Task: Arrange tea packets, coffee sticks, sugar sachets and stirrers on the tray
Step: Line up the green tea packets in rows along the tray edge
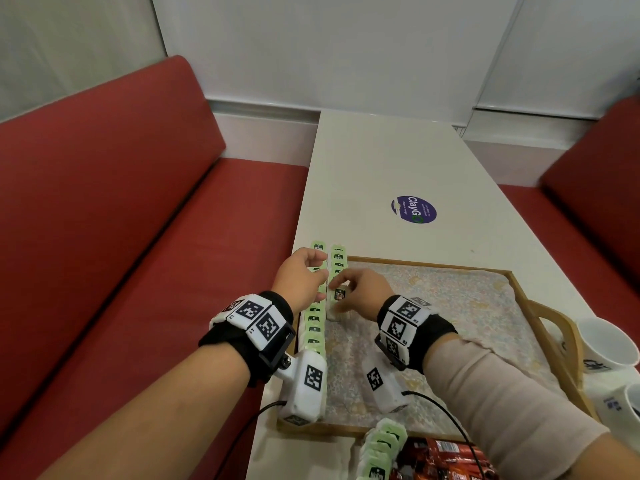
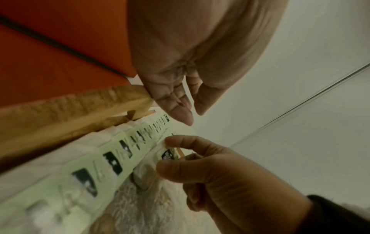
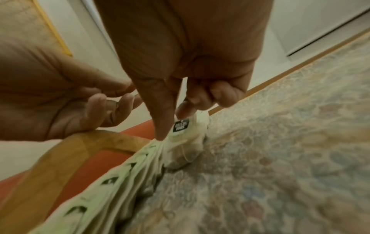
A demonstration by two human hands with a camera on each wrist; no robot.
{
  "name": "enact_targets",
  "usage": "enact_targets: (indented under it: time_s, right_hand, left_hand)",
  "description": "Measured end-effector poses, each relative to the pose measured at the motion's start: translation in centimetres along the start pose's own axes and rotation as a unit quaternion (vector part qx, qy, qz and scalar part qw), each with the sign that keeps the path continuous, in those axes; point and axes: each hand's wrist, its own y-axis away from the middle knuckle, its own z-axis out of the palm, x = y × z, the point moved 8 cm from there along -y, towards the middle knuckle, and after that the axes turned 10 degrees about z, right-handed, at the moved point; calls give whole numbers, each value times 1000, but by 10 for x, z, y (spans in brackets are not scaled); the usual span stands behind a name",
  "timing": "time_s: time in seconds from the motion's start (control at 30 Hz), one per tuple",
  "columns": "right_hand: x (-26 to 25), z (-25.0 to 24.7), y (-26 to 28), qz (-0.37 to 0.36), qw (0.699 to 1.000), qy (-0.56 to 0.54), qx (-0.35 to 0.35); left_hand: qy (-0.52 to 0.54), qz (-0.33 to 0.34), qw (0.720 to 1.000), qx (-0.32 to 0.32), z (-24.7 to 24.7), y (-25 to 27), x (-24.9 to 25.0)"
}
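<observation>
At the tray's (image 1: 429,264) left edge, the right hand (image 1: 360,292) pinched a tea packet (image 1: 340,294) between thumb and fingers, seating it in the second row (image 1: 338,261) just right of the first row (image 1: 314,329). Both rows ran away from the person. The left hand (image 1: 303,278), fingers relaxed, held nothing directly left. More packets (image 1: 381,448) waited on the white table (image 1: 381,161) between red benches (image 1: 138,202).

mugs (image 1: 609,344) cut off at right, red packets (image 1: 440,459) cropped below

Red bench seats (image 1: 121,209) flank a white table (image 1: 398,161), white walls (image 1: 329,46) behind.
</observation>
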Motion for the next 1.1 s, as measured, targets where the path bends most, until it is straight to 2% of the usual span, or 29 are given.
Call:
enact_targets:
  time_s: [0.13, 0.27, 0.63, 0.93, 1.1]
  right_hand:
    - [6, 9, -7, 27, 998, 63, -4]
    - [9, 7, -11, 39, 998, 40, 17]
    - [7, 3, -7, -1, 1000, 1, 29]
    - [13, -19, 49, -43, 997, -34, 46]
    - [23, -16, 84, -49, 998, -7, 33]
  left_hand:
    - [-3, -1, 1000, 0, 0, 0, 2]
    - [-2, 0, 1000, 1, -1, 0, 0]
    - [0, 13, 1000, -2, -5, 1, 3]
    - [-28, 32, 999, -21, 10, 49, 17]
    - [-68, 36, 996, -52, 19, 87, 14]
